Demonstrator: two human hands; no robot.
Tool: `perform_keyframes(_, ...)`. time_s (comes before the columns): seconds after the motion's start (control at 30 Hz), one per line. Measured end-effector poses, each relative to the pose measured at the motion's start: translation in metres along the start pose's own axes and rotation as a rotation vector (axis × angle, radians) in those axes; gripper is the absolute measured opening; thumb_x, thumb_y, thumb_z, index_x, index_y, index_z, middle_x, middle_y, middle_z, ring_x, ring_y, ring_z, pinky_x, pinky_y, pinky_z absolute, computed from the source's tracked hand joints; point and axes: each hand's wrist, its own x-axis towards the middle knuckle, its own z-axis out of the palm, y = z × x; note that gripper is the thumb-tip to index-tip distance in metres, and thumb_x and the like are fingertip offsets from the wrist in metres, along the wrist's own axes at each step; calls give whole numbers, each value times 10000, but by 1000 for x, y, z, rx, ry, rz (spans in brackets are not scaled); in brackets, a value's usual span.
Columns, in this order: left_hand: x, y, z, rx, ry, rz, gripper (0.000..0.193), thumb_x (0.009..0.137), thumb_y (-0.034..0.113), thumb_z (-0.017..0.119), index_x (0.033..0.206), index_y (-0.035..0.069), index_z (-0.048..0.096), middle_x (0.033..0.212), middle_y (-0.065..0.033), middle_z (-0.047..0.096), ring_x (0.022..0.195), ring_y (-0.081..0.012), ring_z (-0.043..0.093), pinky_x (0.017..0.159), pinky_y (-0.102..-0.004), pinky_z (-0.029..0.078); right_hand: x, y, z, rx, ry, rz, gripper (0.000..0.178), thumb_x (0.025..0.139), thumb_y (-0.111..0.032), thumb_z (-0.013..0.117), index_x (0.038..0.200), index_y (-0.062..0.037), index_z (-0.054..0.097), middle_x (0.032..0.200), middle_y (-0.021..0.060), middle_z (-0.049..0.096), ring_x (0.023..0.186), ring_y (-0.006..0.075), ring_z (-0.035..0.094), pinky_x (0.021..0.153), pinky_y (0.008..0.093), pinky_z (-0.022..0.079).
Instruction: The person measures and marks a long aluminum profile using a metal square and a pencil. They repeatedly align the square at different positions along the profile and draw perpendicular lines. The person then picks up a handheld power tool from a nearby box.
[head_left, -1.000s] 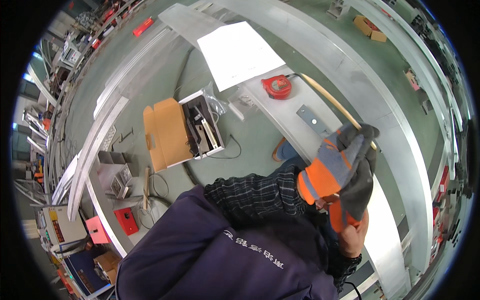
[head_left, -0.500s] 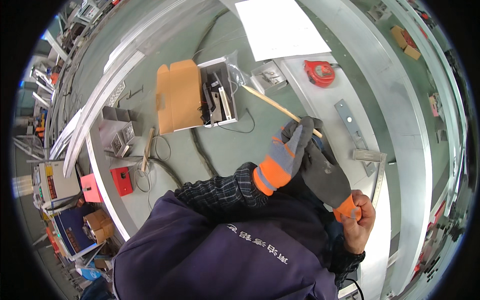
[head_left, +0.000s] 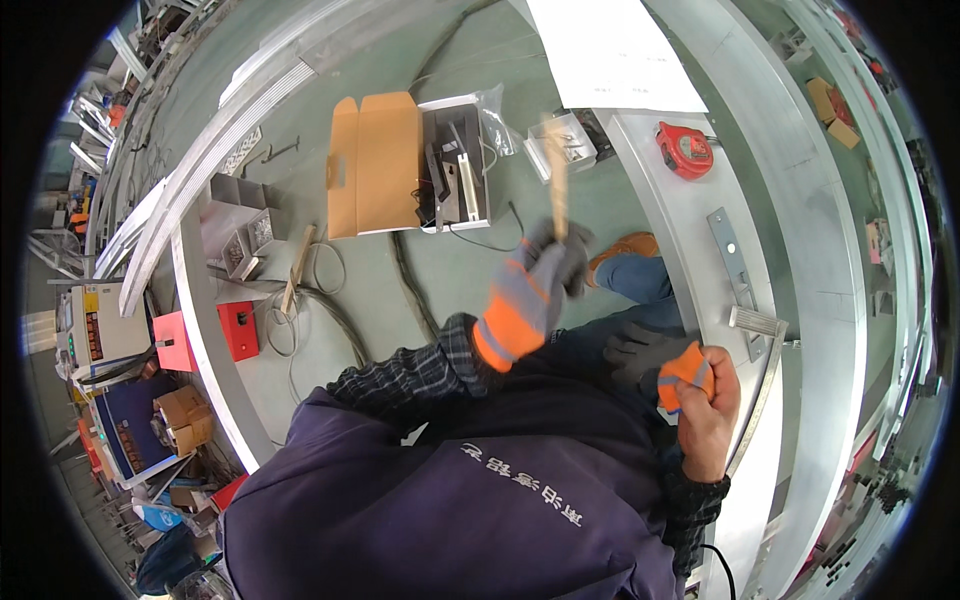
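Wooden stick [head_left: 559, 190], blurred in the head view, rises from your gloved left hand [head_left: 535, 285], whose fingers are curled closed around its lower end, left of the pale metal beam [head_left: 690, 230]. Your bare right hand [head_left: 710, 410] is closed too, pinching the orange cuff of a limp grey glove [head_left: 637, 353]. Beside that hand, a metal square [head_left: 757, 320] lies on the beam, with a red tape measure [head_left: 685, 150] farther up.
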Motion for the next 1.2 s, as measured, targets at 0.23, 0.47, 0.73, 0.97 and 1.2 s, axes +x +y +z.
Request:
perform_keyframes(0.23, -45, -22, 25, 136, -363, -66, 340, 1108, 210, 540, 1391, 24, 558, 1120, 8, 622, 985, -49, 545, 854, -225, 472, 23, -23, 36, -231, -149, 66, 473, 922, -172, 695, 1328, 49, 592, 1167, 92, 664, 1033, 137, 616, 934, 292, 500)
perform_keyframes(0.47, -34, -18, 24, 41, -260, 107, 310, 1117, 197, 527, 1365, 17, 574, 1155, -14, 631, 1050, -51, 544, 910, -223, 471, 39, -18, 58, -33, -224, -98, 382, 1016, -49, 595, 1383, 57, 593, 1205, 84, 699, 1064, 135, 650, 981, 277, 502)
perform_keyframes(0.73, -32, -5, 7, 231, -224, 51, 300, 1110, 165, 539, 1361, 10, 594, 1199, -46, 634, 1036, -80, 578, 899, -239, 491, 57, -2, 70, -314, 70, -154, 180, 1016, -36, 638, 1176, 47, 646, 930, 54, 735, 829, 74, 663, 737, 234, 538)
perform_keyframes(0.97, -43, 8, 17, 71, -340, 6, 281, 1059, 53, 616, 1335, 3, 637, 1206, -50, 689, 1098, -104, 616, 971, -252, 502, 61, -2, 76, -578, 72, -362, 157, 1017, -25, 636, 1157, 44, 653, 925, 60, 736, 805, 71, 659, 699, 226, 531)
perform_keyframes(1.2, -33, 14, 11, 200, -515, -74, 285, 1084, 138, 598, 1321, -6, 667, 1219, -90, 703, 1081, -93, 628, 950, -258, 521, 64, -5, 67, -303, 42, -97, 156, 1009, -19, 645, 1149, 49, 660, 922, 54, 738, 768, 64, 651, 665, 226, 531)
